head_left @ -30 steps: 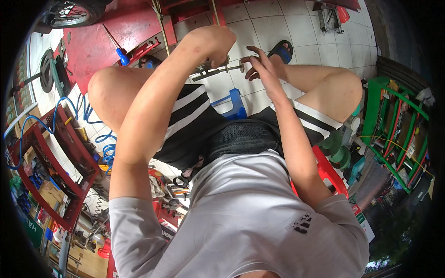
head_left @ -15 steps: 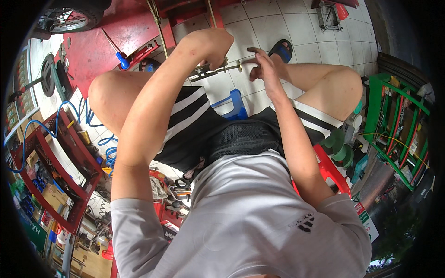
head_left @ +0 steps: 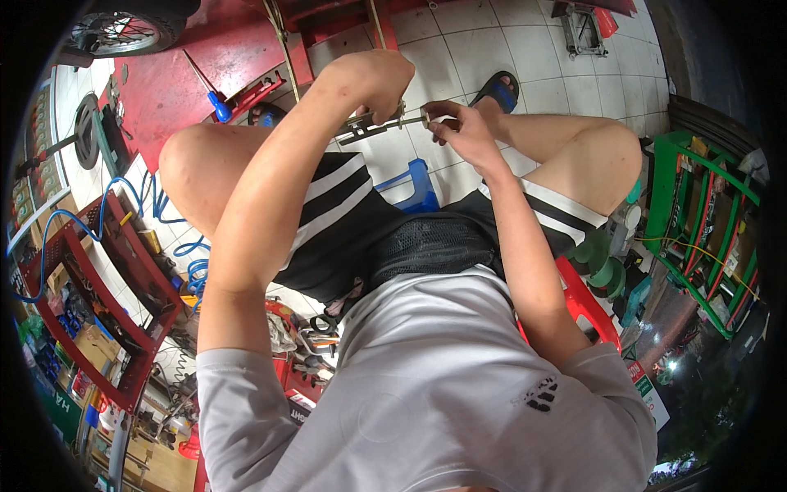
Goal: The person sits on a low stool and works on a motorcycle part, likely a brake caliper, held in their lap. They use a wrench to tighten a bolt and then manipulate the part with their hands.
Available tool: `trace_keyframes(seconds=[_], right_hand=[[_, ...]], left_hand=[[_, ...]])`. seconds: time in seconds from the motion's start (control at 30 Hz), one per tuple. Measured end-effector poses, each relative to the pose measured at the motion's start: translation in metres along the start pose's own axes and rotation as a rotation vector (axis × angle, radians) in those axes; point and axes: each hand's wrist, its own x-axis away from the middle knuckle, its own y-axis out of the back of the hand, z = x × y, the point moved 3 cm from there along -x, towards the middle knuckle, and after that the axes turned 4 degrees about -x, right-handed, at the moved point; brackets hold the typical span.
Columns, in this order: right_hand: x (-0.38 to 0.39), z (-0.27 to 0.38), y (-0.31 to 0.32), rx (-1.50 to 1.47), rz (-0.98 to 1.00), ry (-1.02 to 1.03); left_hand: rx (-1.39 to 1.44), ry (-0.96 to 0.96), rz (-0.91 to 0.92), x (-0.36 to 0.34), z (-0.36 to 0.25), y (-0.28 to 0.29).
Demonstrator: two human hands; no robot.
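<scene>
My left hand [head_left: 373, 82] is closed with its back turned up, holding a brass-coloured metal tool with a rod [head_left: 385, 129]. Slotted or bar-like parts of this tool stick out below the fingers, and most of the grip is hidden by the hand. At the tool's right end, where the rod has a small round disc, my right hand [head_left: 466, 133] pinches between thumb and forefinger. The tool is held roughly level in front of my knees, above the tiled floor [head_left: 459, 53].
A blue plastic stool [head_left: 416, 182] sits below the hands. Left lie a blue-handled screwdriver [head_left: 218, 107], a red metal platform [head_left: 164, 98] and a blue air hose [head_left: 123, 184]. A green rack [head_left: 705, 221] stands right. A metal stand [head_left: 584, 31] is at the far right.
My right hand has gone from spread fingers beside the rod's disc end to a pinch on it. My left hand and the tool have hardly moved.
</scene>
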Motion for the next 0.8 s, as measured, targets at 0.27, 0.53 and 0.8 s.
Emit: trace_keyframes(seconds=[0.27, 0.53, 0.8], right_hand=[[-0.002, 0.002, -0.004, -0.152, -0.084, -0.103], [-0.007, -0.024, 0.004, -0.253, -0.057, -0.212], [-0.005, -0.015, 0.003, -0.287, -0.136, -0.234]], left_hand=[[0.020, 0.004, 0.024, 0.001, -0.002, 0.002], [-0.009, -0.005, 0.016, 0.001, -0.003, 0.003], [-0.011, -0.009, 0.011, -0.001, -0.002, 0.001]])
